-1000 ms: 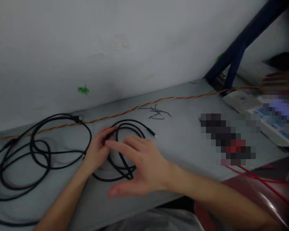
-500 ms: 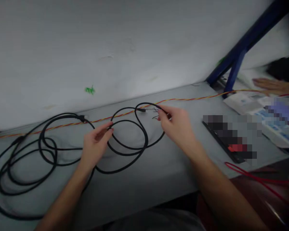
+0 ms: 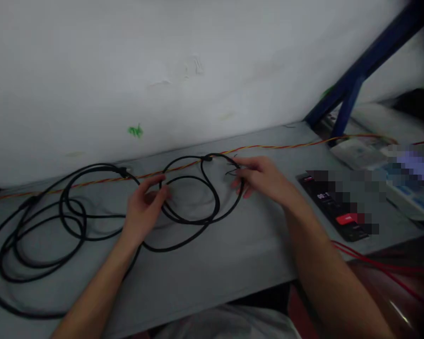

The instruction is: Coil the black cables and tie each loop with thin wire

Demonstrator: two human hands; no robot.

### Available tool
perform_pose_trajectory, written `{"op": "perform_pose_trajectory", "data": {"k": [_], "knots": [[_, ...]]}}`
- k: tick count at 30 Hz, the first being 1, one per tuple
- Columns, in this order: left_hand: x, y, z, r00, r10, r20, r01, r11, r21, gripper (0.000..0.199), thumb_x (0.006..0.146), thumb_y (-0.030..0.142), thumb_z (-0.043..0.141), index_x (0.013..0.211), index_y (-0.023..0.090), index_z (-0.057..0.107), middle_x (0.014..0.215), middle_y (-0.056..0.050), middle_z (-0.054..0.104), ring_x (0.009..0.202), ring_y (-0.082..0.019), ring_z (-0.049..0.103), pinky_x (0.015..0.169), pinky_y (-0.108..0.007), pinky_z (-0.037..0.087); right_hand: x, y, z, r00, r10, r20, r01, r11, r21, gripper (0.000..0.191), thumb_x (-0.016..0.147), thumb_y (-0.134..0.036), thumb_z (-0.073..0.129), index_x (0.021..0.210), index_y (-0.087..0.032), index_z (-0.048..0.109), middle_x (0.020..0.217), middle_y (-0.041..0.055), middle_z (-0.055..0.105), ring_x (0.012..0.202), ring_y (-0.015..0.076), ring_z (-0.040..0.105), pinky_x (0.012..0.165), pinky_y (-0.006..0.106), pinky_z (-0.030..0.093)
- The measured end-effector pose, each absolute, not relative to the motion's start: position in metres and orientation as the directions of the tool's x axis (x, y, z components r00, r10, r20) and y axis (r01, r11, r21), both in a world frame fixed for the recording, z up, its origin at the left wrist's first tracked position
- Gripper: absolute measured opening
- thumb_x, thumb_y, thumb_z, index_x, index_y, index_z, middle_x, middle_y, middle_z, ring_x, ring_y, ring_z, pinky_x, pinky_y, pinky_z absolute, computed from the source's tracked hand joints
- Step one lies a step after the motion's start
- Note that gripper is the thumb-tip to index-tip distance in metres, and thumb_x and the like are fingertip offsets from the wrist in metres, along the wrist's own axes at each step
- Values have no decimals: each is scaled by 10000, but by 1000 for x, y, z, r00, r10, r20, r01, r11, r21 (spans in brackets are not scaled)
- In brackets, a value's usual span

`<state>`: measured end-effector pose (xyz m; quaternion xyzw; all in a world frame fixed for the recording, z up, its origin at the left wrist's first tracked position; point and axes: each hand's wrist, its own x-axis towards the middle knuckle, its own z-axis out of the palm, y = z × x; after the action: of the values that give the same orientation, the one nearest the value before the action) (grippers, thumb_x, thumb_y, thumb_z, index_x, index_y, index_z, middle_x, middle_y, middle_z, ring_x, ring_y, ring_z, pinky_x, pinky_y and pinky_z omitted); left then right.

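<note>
A black cable (image 3: 217,202) lies in several loops on the grey table. At the left edge of the middle loops, my left hand (image 3: 146,200) pinches the cable between thumb and fingers. My right hand (image 3: 259,176) is at the right side of the same loops, its fingers around the cable, index finger stretched toward the top. Thin dark wire ends show beside its fingertips. More black loops (image 3: 83,228) rest on the left of the table, with a connector (image 3: 122,172) at their top.
A twisted red and yellow wire (image 3: 275,147) runs along the back of the table (image 3: 233,268). At the right are a black, partly blurred-out object (image 3: 334,207), red cables (image 3: 374,263), a blue frame (image 3: 346,103) and white packages (image 3: 360,155).
My right hand has shifted slightly down, and its fingers have spread lower around the loop. The dark cable end has moved closer to the loop's top. Another person's hand at the right is gone from view.
</note>
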<state>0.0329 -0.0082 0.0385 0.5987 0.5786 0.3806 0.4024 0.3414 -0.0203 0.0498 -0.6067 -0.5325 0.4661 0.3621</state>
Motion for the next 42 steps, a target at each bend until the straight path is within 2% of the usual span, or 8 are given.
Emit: {"op": "perform_pose_trajectory", "data": {"k": [5,11,17,23,28,33,37,42], "knots": [[30,-8,34,5,1000,21,480,-21,877,512,852,471,740,1287,209,674,1297,-107,708,526,-92,613,462,-242,487,332,-21,53,-144,970,-194,75,-185,-980,553,885,-273,660,1435,-212,660,781,44,774,586,203,710,509,308,610],[29,-10,38,-55,992,114,546,-66,835,481,862,420,723,1295,216,682,1189,-71,739,485,-63,540,410,-201,402,327,-23,52,-147,981,-130,-58,-139,-989,649,877,-392,727,1486,-210,599,828,50,775,667,239,756,560,349,638],[31,-11,42,-51,985,164,514,-115,850,409,871,408,722,1224,202,701,1141,-63,737,517,-62,544,455,-200,411,336,-16,41,-32,939,-341,129,-335,-933,570,876,-246,646,1442,-175,640,718,58,756,572,269,727,497,369,602],[29,-12,44,45,993,114,470,-121,874,471,972,548,612,1276,194,675,713,8,655,572,-136,588,522,-230,441,345,-20,47,42,931,-364,446,-343,-827,452,825,-152,549,1236,-128,735,646,63,738,501,270,694,480,359,571],[27,-14,48,153,977,145,419,-197,886,564,1047,591,432,1371,179,641,1073,-87,735,770,-179,663,698,-305,550,345,-23,52,-102,900,-424,601,-284,-748,391,779,-94,493,1061,-147,760,596,46,700,483,244,679,436,302,512],[17,-15,55,353,925,141,379,-279,882,529,1065,548,426,1460,238,591,1463,-116,622,982,-220,705,848,-365,580,335,-26,48,-292,907,-305,605,-72,-793,488,816,-102,487,1229,-184,733,616,-6,672,479,180,611,474,270,469],[11,-17,61,477,861,175,369,-377,849,507,1062,528,448,1494,292,572,1537,-88,577,1191,-280,669,1027,-432,533,326,-26,41,-230,967,-111,635,63,-770,446,906,-138,520,1333,-166,644,725,9,710,579,169,606,584,271,461],[15,-16,60,454,876,163,449,-383,807,453,1051,507,491,1378,252,672,1413,-81,679,1323,-291,604,1157,-434,446,318,-22,36,-301,952,-60,660,163,-733,247,944,-183,579,1133,-179,739,845,40,751,708,182,645,672,276,447]]}}
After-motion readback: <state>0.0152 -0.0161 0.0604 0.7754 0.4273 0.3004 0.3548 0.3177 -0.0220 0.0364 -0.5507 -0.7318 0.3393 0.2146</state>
